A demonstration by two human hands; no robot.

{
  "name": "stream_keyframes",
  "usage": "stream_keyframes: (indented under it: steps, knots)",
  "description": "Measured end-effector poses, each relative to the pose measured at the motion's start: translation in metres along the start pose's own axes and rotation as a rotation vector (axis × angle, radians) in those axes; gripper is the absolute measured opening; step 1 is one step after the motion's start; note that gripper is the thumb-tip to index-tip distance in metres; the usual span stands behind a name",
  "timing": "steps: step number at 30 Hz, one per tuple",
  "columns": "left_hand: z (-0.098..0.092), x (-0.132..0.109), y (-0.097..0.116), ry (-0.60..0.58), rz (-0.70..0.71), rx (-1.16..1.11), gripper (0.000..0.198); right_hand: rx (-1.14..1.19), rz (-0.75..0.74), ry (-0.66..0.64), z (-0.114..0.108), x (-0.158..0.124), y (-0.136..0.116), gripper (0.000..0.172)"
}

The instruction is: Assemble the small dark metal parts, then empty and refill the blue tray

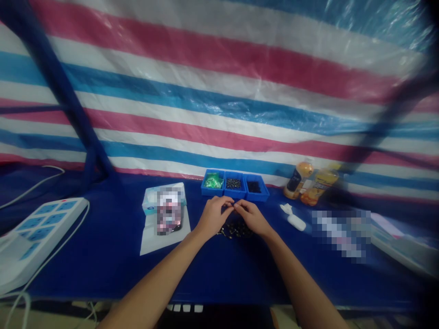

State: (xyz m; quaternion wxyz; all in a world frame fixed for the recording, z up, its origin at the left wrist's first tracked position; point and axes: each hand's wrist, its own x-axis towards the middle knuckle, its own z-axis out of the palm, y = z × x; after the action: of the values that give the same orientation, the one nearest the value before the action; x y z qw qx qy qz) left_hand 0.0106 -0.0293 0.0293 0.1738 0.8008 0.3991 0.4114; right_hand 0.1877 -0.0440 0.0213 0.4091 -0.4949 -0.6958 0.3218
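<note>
Parts (236, 230), small and dark, lie heaped just nearer than our left hand (213, 216) and right hand (252, 218), both curled, pinching something too small to make out.

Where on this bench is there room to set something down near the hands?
Blue tabletop shows between the power strip and the white paper sheet, and again right of the right hand, below the white object. It is crowded at the left hand and around the small dark parts, just below the three blue trays.
</note>
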Motion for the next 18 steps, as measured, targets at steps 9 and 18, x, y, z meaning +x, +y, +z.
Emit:
stream_keyframes:
  steps: [9,18]
  knots:
    - [-0.003,0.000,0.002,0.029,0.030,-0.035,0.020,0.250,0.155,0.229,-0.009,0.005,0.011,0.032]
    - [-0.007,-0.003,-0.012,-0.101,-0.155,0.360,0.016,0.285,0.295,0.499,-0.026,0.007,0.030,0.043]
